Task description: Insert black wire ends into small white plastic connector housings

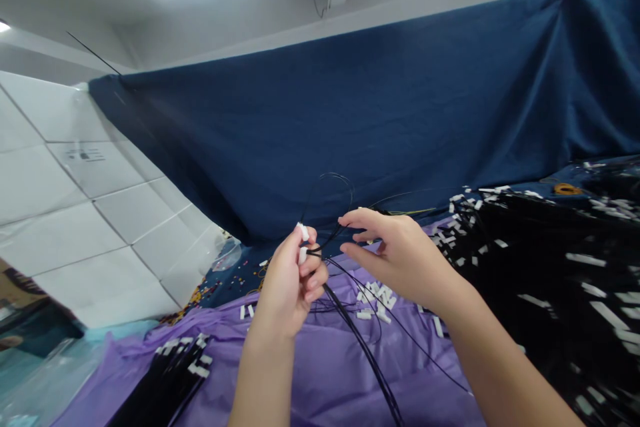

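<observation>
My left hand (293, 280) is closed round a bundle of thin black wires (360, 340) with small white tags (302, 240) at their ends, held above the purple cloth (310, 373). The wires trail down toward me and loop up behind the hand (330, 193). My right hand (395, 257) is just to the right, fingers partly stretched toward the wire ends, thumb and forefinger close to a thin strand; whether it pinches the strand is unclear.
A large heap of black tagged wires (545, 267) lies at the right. More bundled wires (170, 373) lie at the lower left, loose white tags (375, 300) in the middle. A dark blue cloth (380, 120) hangs behind. White boxes (75, 213) stand at the left.
</observation>
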Demonstrator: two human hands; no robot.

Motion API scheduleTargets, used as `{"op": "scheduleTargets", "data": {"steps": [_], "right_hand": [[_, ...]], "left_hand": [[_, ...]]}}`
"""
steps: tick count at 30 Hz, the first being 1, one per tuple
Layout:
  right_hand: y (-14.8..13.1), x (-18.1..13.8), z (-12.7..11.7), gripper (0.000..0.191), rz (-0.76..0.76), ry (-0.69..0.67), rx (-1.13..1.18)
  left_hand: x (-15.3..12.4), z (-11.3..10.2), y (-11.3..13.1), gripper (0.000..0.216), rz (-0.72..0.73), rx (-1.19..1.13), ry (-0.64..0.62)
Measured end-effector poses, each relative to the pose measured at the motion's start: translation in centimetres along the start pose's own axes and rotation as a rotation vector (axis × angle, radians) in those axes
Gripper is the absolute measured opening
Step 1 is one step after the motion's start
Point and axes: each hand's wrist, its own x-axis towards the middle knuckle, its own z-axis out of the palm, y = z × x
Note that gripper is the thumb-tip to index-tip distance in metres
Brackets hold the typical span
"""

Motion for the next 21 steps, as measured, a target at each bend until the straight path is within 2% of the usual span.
{"op": "scheduleTargets", "data": {"steps": [5, 9, 12, 14, 16, 18, 21], "right_hand": [[-0.14, 0.06, 0.02, 0.023, -0.003, 0.088, 0.008], [-0.06, 0.15, -0.16, 0.019, 0.048, 0.255, 0.044], [0.07, 0.19, -0.2, 0.025, 0.042, 0.394, -0.09], [0.13, 0.25, -0.07, 0.022, 0.009, 0.479, -0.151], [0.16, 0.38, 0.14, 0.017, -0.01, 0.549, -0.051], [0.17, 0.56, 0.24, 0.013, -0.009, 0.643, 0.165], [0.14, 0.73, -0.27, 0.01, -0.049, 0.88, 0.486]], "left_hand": [[-0.01, -0.01, 0.14, 0.024, -0.01, 0.002, -0.004], [-0.01, -0.17, 0.05, 0.026, 0.01, 0.012, -0.026], [0.0, -0.19, -0.16, 0.029, 0.021, 0.038, -0.033], [0.0, -0.12, -0.33, 0.031, 0.035, 0.066, -0.026], [0.0, -0.04, -0.49, 0.033, 0.064, 0.097, -0.019], [0.01, 0.02, -0.59, 0.033, 0.099, 0.122, -0.018], [-0.04, 0.04, -0.68, 0.032, 0.161, 0.148, -0.017]]}}
